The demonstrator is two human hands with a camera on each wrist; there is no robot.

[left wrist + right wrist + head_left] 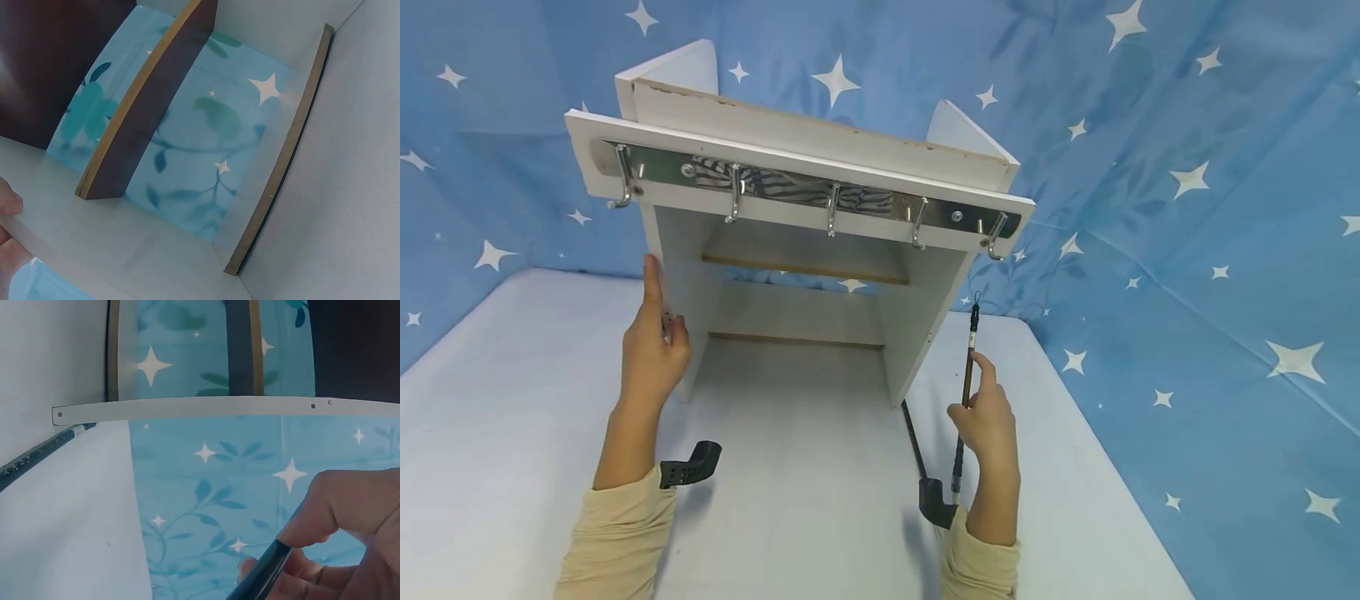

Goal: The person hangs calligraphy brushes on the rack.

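1. One left hand (653, 358) grips the left side panel of a white rack (820, 137): its thumb lies on the panel's inner face, with the index finger reaching up along the edge. Below these fingers, a black mount (690, 464) juts from the wrist, at the cuff of a beige sleeve (617, 542).
2. Upright over the white desk (512, 433), the rack spans the space between the two hands' fingers. Five hooks (832, 208) sit on a shiny strip (790, 190) along its front rail, above both sets of fingers. Two inner boards (805, 250) with brown edges run across, to the right of the left fingers.
3. A dark stick (913, 437) lies to the left of the right fingers, its far end by the rack's lower right corner; whether they touch, I cannot tell. A second mount (934, 502) hides its near end.
4. A slim brown-and-black stick (967, 375) is held in the right hand (990, 421), thumb and fingers curled round it, index finger stretched along the shaft. Its looped end points away, beyond those fingers.
5. Blue star-patterned cloth (1292, 417) hangs to the right of the right fingers and behind the rack.
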